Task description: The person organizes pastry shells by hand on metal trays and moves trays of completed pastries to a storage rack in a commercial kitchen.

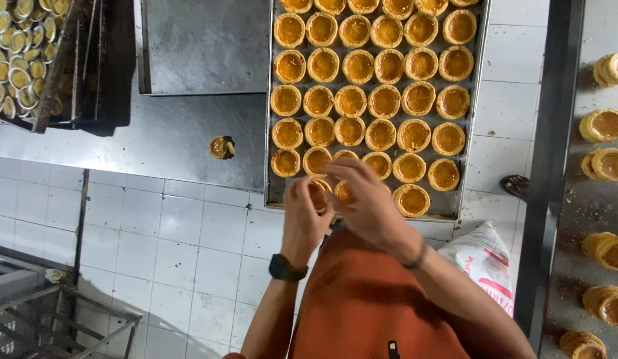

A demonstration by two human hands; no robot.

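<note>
Left hand [303, 216]: I see it at the tray's near edge, fingers curled round a tart [318, 194], watch on the wrist.
Right hand [366, 199]: I see it just beside the left, fingers bent down over a second tart [343, 193]; I cannot tell whether it grips or only touches.
Held tart: sits between the left fingers, mostly hidden, orange filling showing at the gap.
Second tart: under the right fingertips, front row, touching the held tart's side as far as I can make out.
Tray [466, 136]: metal, rectangular, filled with rows of tarts; its near edge lies right by both hands.
Loose tart [222, 147]: alone on the steel table [162, 136], well left of the tray.
Rack [591, 199]: right edge, more tarts spread apart on it.
Crate [29, 53]: top left, heaped with small empty shells.
Apron [362, 299]: orange, below the hands.
Sack [485, 262]: white, on the tiled floor [162, 226] near the right arm.
</note>
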